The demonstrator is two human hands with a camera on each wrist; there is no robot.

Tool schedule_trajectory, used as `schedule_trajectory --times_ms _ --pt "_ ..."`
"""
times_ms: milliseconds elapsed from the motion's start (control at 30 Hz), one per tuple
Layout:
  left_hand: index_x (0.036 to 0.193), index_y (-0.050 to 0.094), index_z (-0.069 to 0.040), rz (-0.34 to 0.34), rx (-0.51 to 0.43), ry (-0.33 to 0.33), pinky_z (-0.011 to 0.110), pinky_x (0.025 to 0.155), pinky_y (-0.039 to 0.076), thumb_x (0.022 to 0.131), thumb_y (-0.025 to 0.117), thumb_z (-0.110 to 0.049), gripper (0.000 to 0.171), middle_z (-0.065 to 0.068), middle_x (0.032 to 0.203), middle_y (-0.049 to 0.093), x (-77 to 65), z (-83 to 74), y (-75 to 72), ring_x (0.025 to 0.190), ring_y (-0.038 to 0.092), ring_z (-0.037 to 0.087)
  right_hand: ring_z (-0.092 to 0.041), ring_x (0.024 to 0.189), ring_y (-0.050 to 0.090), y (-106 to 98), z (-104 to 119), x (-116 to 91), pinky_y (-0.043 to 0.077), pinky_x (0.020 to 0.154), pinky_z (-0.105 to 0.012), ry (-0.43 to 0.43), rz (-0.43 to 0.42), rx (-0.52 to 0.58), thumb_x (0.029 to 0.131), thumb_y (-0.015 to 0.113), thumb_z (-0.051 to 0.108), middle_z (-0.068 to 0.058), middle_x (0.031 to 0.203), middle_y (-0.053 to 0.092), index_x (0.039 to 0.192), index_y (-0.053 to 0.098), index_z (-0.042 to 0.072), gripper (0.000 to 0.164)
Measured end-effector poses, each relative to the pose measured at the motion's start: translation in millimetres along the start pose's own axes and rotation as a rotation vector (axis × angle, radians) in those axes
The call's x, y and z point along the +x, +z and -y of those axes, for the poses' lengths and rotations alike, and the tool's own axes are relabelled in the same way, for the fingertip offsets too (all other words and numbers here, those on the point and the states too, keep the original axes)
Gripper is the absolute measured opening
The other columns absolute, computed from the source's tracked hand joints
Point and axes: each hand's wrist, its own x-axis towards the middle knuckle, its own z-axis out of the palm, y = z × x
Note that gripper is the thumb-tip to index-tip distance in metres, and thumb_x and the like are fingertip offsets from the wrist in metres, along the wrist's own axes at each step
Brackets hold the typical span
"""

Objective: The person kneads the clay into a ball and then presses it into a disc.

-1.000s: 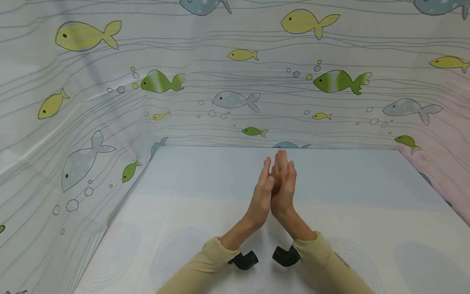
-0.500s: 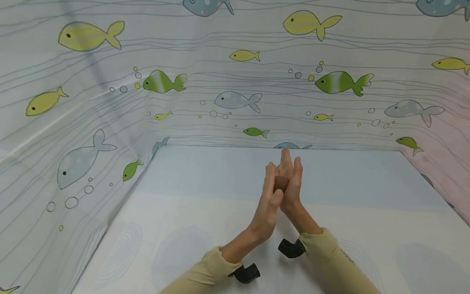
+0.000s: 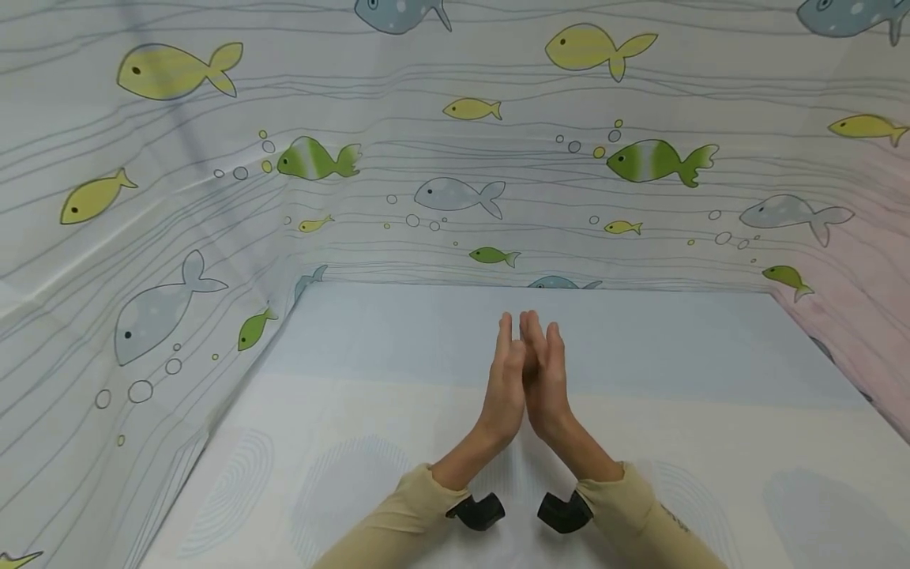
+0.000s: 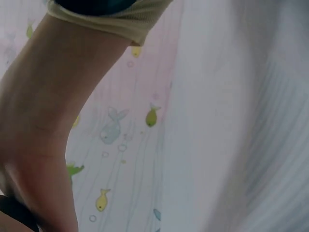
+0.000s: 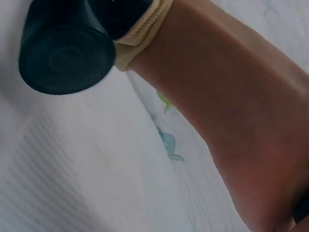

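Observation:
My left hand [image 3: 503, 395] and right hand [image 3: 547, 391] stand palm to palm in the head view, above the middle of the table. Their fingers are straight and point away from me. Between the palms they press a small brown, clay-like lump [image 3: 530, 370], mostly hidden in the shadow there. In the left wrist view a bare forearm [image 4: 48, 96] fills the left side. The right wrist view likewise has a bare forearm [image 5: 231, 92] crossing it. Neither wrist view shows the lump or the fingers.
Black wrist devices [image 3: 481, 512] hang under both cuffs. The white and pale blue table [image 3: 391, 340] meets a fish-printed curtain [image 3: 398, 158] at the back and left. Pink fabric [image 3: 874, 261] runs along the right.
Half a second ago the left hand was nearer and the right farther forward. They have slid past each other until level, and the lump, plainly visible then, is now mostly covered.

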Motion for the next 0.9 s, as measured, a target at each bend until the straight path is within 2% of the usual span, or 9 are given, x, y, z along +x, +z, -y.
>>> schedule_trajectory --times_ms 167,200,333,600,667,733,767,867,900 --pt "0.159 0.007 -0.008 -0.072 0.003 -0.025 0.043 0.123 0.009 0.105 0.022 -0.043 0.067 0.012 0.159 0.029 15.1 -0.3 -7.8 0.151 0.011 0.016 -0.022 0.153 -0.005 3.0 -0.7 -5.4 -0.001 0.122 -0.048 -0.045 0.061 -0.037 0.102 0.007 0.058 -0.004 0.166 -0.004 0.159 -0.006 0.010 0.076" --pt "0.159 0.008 -0.007 -0.079 0.006 -0.032 0.043 0.123 0.009 0.105 0.022 -0.043 0.067 0.007 0.164 0.017 18.9 -0.3 -10.1 0.152 0.011 0.017 -0.023 0.153 -0.005 3.8 -0.3 -6.8 0.000 0.122 -0.049 -0.047 0.078 -0.041 0.102 0.007 0.058 -0.005 0.166 -0.005 0.158 -0.006 0.009 0.076" --pt "0.159 0.009 -0.005 -0.084 -0.009 -0.054 0.045 0.123 0.007 0.104 0.022 -0.044 0.069 0.006 0.166 0.009 35.2 -1.2 -20.3 0.152 0.009 0.020 -0.025 0.153 -0.004 7.2 2.9 -12.9 0.002 0.122 -0.051 -0.026 0.119 -0.037 0.102 0.007 0.057 -0.006 0.166 -0.006 0.158 -0.010 0.009 0.076" --pt "0.160 0.008 -0.008 0.037 -0.075 0.029 0.042 0.123 0.007 0.101 0.023 -0.047 0.072 0.002 0.166 0.006 54.6 -6.6 -34.1 0.152 0.005 0.015 -0.022 0.152 -0.007 16.8 15.6 -17.6 -0.001 0.121 -0.052 -0.005 0.176 0.095 0.103 0.004 0.054 -0.007 0.165 -0.010 0.157 -0.014 0.008 0.073" --pt "0.159 0.008 -0.007 0.085 -0.050 0.059 0.043 0.123 0.005 0.100 0.022 -0.045 0.072 0.001 0.166 0.006 53.3 -6.3 -33.9 0.152 0.003 0.013 -0.020 0.150 0.004 18.8 18.8 -12.5 0.004 0.121 -0.050 -0.033 0.165 0.116 0.103 0.005 0.054 -0.014 0.159 0.013 0.156 0.005 0.000 0.075" --pt "0.159 0.007 -0.005 0.125 -0.028 0.079 0.044 0.123 0.004 0.100 0.021 -0.044 0.072 0.001 0.166 0.006 50.4 -5.0 -32.1 0.152 0.002 0.013 -0.021 0.137 0.025 19.2 20.8 -6.4 0.016 0.116 -0.046 -0.057 0.132 0.134 0.104 0.008 0.054 -0.018 0.129 0.036 0.138 0.027 -0.006 0.072" --pt "0.159 0.007 -0.005 0.139 -0.028 0.083 0.045 0.123 0.003 0.100 0.021 -0.044 0.072 0.001 0.166 0.006 48.7 -4.0 -30.8 0.152 0.001 0.012 -0.020 0.126 0.031 18.9 21.0 -3.3 0.020 0.110 -0.043 -0.067 0.114 0.140 0.104 0.009 0.054 -0.016 0.112 0.036 0.125 0.032 -0.005 0.067" --pt "0.159 0.007 -0.005 0.166 -0.058 0.079 0.044 0.123 0.004 0.102 0.021 -0.042 0.070 0.002 0.166 0.006 42.8 -0.1 -25.2 0.152 0.003 0.013 -0.020 0.119 0.033 15.1 19.4 3.1 0.021 0.106 -0.040 -0.082 0.079 0.149 0.104 0.009 0.055 -0.014 0.108 0.034 0.121 0.034 -0.004 0.066" --pt "0.159 0.007 -0.004 0.167 -0.067 0.074 0.044 0.123 0.005 0.102 0.020 -0.043 0.070 0.003 0.166 0.007 40.1 1.4 -23.0 0.152 0.004 0.014 -0.021 0.127 0.031 13.2 18.2 3.7 0.019 0.110 -0.040 -0.075 0.059 0.155 0.103 0.009 0.055 -0.015 0.124 0.038 0.135 0.032 -0.005 0.071"
